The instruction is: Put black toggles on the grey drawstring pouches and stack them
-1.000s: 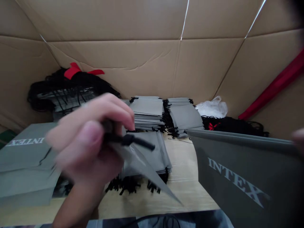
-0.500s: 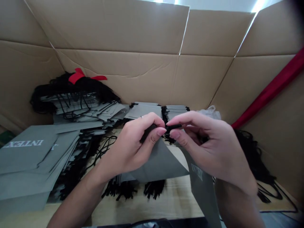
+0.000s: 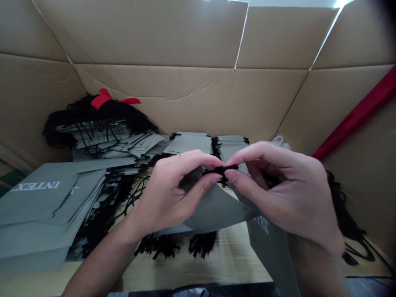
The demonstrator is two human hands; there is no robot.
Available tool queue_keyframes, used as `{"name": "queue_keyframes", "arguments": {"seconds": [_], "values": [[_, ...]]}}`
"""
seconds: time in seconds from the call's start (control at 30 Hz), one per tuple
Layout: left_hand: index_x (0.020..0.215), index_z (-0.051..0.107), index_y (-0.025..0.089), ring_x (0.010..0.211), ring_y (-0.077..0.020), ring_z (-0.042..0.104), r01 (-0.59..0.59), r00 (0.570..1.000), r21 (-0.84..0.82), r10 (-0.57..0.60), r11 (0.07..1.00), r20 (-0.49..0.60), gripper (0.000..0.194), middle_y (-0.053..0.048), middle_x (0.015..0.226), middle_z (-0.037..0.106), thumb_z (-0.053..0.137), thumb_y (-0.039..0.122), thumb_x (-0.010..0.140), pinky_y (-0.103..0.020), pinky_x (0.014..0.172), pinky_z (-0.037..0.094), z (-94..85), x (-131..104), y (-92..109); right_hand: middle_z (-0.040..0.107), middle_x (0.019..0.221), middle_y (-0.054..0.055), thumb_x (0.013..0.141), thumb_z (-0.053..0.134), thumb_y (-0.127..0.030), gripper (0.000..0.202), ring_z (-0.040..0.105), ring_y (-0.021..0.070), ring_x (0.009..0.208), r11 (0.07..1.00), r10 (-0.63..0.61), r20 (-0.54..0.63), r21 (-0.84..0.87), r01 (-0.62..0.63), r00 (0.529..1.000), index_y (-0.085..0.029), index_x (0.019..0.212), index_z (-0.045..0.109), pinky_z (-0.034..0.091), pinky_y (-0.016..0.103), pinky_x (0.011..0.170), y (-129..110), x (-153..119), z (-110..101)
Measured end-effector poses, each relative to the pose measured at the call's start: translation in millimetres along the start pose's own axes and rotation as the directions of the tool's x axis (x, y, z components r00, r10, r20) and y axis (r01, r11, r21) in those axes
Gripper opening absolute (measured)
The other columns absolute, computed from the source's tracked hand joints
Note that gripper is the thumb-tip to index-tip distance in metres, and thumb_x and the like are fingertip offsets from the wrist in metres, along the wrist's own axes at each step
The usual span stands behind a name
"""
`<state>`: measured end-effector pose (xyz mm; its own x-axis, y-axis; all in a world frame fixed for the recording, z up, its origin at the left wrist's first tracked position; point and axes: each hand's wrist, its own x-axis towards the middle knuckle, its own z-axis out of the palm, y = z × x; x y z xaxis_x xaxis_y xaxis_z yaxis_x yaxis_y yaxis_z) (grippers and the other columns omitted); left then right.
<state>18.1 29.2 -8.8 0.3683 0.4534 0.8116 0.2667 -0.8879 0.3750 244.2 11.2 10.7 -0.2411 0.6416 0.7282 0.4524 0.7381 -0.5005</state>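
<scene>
Between my two hands a black cord (image 3: 220, 169) is pinched in front of me. My left hand (image 3: 179, 185) grips one part of it with thumb and forefinger, and my right hand (image 3: 275, 185) grips the other part, the fingertips almost touching. Below the hands hangs a grey sheet (image 3: 216, 210), bent over, with white "INTEX" lettering on its right part. My palms hide where the cord meets the sheet. Under it on the table lie grey pieces with black cord ends (image 3: 202, 244) sticking out toward me.
Printed grey sheets (image 3: 37, 210) are piled at the left. Behind them a black cord bundle (image 3: 123, 111) with a red strip lies on more grey pieces. Two grey stacks (image 3: 188, 143) stand at the back. Cardboard walls (image 3: 173, 82) enclose the table. Black cords (image 3: 346, 214) lie at the right.
Both hands have shifted slightly, and the right one has moved a little to the right. The black cord now shows more between the fingertips. The hanging sheet has swung slightly right.
</scene>
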Motion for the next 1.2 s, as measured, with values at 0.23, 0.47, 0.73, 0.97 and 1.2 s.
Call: {"name": "queue_keyframes", "arguments": {"seconds": [0.23, 0.47, 0.73, 0.97, 1.2], "values": [[0.120, 0.079, 0.019, 0.096, -0.0109, 0.075, 0.058, 0.998, -0.158, -0.051, 0.986, 0.045, 0.021, -0.001, 0.107, 0.083, 0.081, 0.011, 0.101, -0.021, 0.087, 0.058, -1.8, -1.1, -2.0, 0.053, 0.064, -0.007, 0.097, 0.080, -0.020, 0.010, 0.041, 0.0086, 0.052, 0.997, 0.048, 0.017, 0.053, -0.049, 0.999, -0.030, 0.098, 0.079, 0.029, 0.027, 0.044, 2.6, -0.6, -3.0], [0.128, 0.076, 0.019, 0.104, -0.0102, 0.078, 0.147, 0.987, -0.386, -0.160, 0.911, -0.002, 0.031, -0.003, 0.113, 0.081, 0.079, 0.005, 0.101, -0.017, 0.095, 0.063, 4.6, -2.3, -0.9, 0.060, 0.067, -0.005, 0.099, 0.081, -0.023, 0.005, 0.041, 0.0082, 0.052, 0.991, 0.048, 0.033, 0.127, -0.052, 0.998, -0.027, 0.098, 0.080, 0.029, 0.028, 0.044, 4.6, 2.3, -1.7], [0.118, 0.075, 0.019, 0.090, -0.0071, 0.080, 0.227, 0.969, -0.481, -0.247, 0.847, 0.023, 0.014, -0.002, 0.103, 0.084, 0.076, 0.012, 0.106, -0.010, 0.081, 0.062, 8.8, 0.2, 0.3, 0.058, 0.070, -0.007, 0.099, 0.085, -0.022, 0.014, 0.039, 0.0070, 0.053, 0.986, 0.010, 0.054, 0.166, -0.019, 0.998, -0.027, 0.112, 0.080, 0.033, 0.026, 0.048, 12.5, 3.1, 2.0], [0.111, 0.083, 0.020, 0.084, -0.0114, 0.080, 0.204, 0.964, -0.374, -0.252, 0.905, -0.084, 0.014, -0.002, 0.099, 0.085, 0.087, 0.016, 0.098, -0.016, 0.074, 0.065, 11.7, 0.2, 1.9, 0.071, 0.081, -0.005, 0.092, 0.094, -0.020, 0.019, 0.043, 0.0090, 0.056, 0.994, -0.033, -0.027, 0.099, 0.036, 0.999, -0.026, 0.101, 0.079, 0.040, 0.029, 0.054, 15.5, 3.2, 8.0], [0.115, 0.084, 0.023, 0.082, -0.0149, 0.079, 0.209, 0.958, -0.211, -0.243, 0.955, -0.150, 0.012, -0.003, 0.100, 0.085, 0.080, 0.021, 0.104, -0.026, 0.074, 0.065, 11.5, -4.2, 0.3, 0.063, 0.066, -0.005, 0.099, 0.083, -0.024, 0.005, 0.042, 0.0117, 0.051, 0.993, -0.107, -0.095, -0.067, 0.101, 0.990, -0.028, 0.099, 0.080, 0.039, 0.031, 0.051, 11.8, 1.0, 12.1]]}}
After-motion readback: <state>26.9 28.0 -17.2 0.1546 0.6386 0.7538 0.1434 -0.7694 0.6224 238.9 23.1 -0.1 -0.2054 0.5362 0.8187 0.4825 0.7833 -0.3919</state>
